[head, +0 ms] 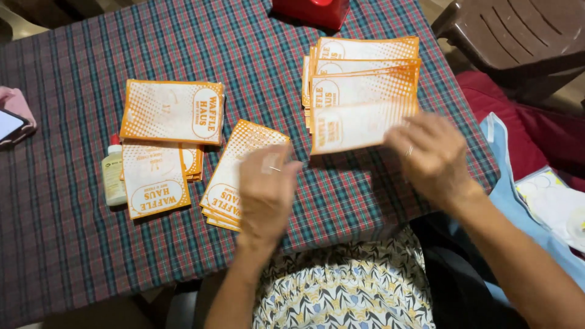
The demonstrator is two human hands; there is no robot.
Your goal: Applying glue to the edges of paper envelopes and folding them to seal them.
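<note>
My right hand [431, 155] grips the right end of an orange-and-white paper bag [356, 125], held just above the near end of a fanned stack of the same bags [362, 64]. My left hand [266, 192] rests palm down on another small stack of bags [234, 164] near the table's front edge, with a plaster on one finger. Both hands are blurred by motion.
Two more piles of bags [173, 109] [155, 180] lie at the left beside a small glue bottle [113, 173]. A red box [311, 11] stands at the far edge of the checked tablecloth [61, 231]. A phone [11, 125] sits far left, a brown plastic chair [512, 36] at the right.
</note>
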